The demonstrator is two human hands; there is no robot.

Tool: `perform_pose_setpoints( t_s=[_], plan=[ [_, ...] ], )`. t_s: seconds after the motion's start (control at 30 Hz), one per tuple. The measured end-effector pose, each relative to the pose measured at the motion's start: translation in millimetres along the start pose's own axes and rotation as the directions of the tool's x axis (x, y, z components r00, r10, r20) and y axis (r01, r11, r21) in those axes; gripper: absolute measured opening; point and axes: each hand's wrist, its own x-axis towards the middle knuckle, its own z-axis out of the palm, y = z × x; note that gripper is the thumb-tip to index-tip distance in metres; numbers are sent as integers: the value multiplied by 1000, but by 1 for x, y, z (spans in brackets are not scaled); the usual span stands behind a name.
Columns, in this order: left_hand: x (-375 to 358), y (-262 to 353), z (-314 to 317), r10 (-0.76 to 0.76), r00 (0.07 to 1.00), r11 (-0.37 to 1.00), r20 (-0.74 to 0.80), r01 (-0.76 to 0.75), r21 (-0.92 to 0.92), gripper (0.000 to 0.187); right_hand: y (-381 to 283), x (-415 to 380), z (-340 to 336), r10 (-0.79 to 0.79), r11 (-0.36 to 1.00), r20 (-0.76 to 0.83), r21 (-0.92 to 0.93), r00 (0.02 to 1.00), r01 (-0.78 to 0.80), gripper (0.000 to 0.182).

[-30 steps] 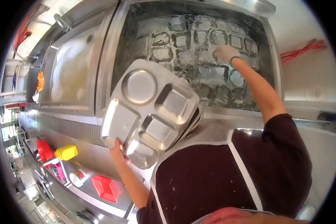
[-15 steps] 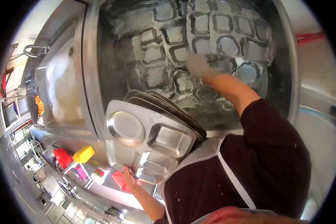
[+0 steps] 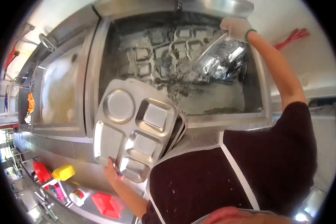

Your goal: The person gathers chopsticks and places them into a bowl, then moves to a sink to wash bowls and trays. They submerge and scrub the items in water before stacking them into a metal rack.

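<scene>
Hanging below right hand [image 3: 235, 28] grip: wet tray [image 3: 220, 61], apparently.

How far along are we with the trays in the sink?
Done: a stack of trays rests against the apron, held by the left hand. In hand: the gloved right hand lifts a dripping tray above the water. Left: more trays lie under water in the sink.

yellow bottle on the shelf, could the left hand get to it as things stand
Probably not right away: the left hand is gripping the stack of trays against the sink edge, so it is occupied. The yellow bottle lies close below with nothing between.
</scene>
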Motion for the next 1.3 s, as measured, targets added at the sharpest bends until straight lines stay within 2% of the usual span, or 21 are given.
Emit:
perform_pose_setpoints(
  t_s=[0.1,0.2,0.27,0.3,0.37,0.4,0.43,0.5,0.57,0.67,0.7,0.73,0.83,0.9,0.97,1.0,1.03,1.13,1.2,1.27,1.3],
  plan=[
    [-8,14,6,-128,991,982,-47,133,136,30,34,-35,-72,13,989,-331,145,944,37,18],
    [-14,23,13,-83,997,976,-1,81,201,33,61,-51,-105,114,942,-651,312,750,127,19],
    [0,4,8,-28,1000,999,9,28,40,38,70,-50,-119,362,844,-571,537,737,1,24],
    [-1,1,9,17,1000,1000,5,-17,-20,39,90,-53,-109,284,855,-708,492,647,163,27],
    [-16,16,15,-54,998,995,9,54,78,44,152,-33,-80,201,706,-737,566,646,426,34],
    [-7,9,6,-51,999,990,-13,53,132,44,116,-50,-95,489,341,-422,898,763,278,28],
    [-9,12,7,-47,999,989,-16,49,140,45,120,-51,-86,556,278,-334,938,761,208,29],
    [-19,23,14,-36,999,987,1,36,157,48,88,-60,-65,609,-86,-142,966,780,244,30],
    [-25,27,16,-33,999,999,0,33,29,51,69,-63,-27,536,-79,-56,990,842,117,24],
    [-19,26,12,-83,991,980,105,101,-171,59,-70,-99,-16,451,-229,-30,962,892,148,20],
    [-27,31,17,-117,984,967,131,144,-212,61,-68,-74,46,349,-394,47,913,936,101,24],
    [-35,37,23,-149,976,950,161,187,-251,63,-113,-93,49,333,-401,27,909,942,116,28],
    [-52,52,29,-163,969,969,185,193,-156,71,-210,-128,47,300,-444,190,895,935,-40,29],
    [-46,48,24,-183,964,956,194,221,-195,71,-244,-138,63,211,-518,202,853,956,-66,32],
    [-32,33,14,-95,973,983,209,125,-134,68,-252,-147,52,116,86,83,992,990,-93,38],
    [-30,31,15,-49,974,992,223,74,-104,68,-250,-149,47,44,388,53,919,998,-66,41],
    [-32,33,19,-69,979,982,193,100,-159,65,-247,-144,46,-62,632,-233,744,970,219,51],
    [-17,31,16,-54,987,996,153,65,-68,52,-244,-113,38,-128,502,-327,793,936,346,61],
    [-20,41,24,-47,988,997,148,55,-48,51,-251,-85,31,-280,219,-99,962,955,164,64],
    [-18,49,23,-103,982,995,161,103,5,58,-262,-68,25,-452,-14,93,994,887,-111,64],
    [-12,48,19,-126,980,992,155,126,10,51,-264,-62,20,-528,-92,169,963,832,-254,62]
  ],
)
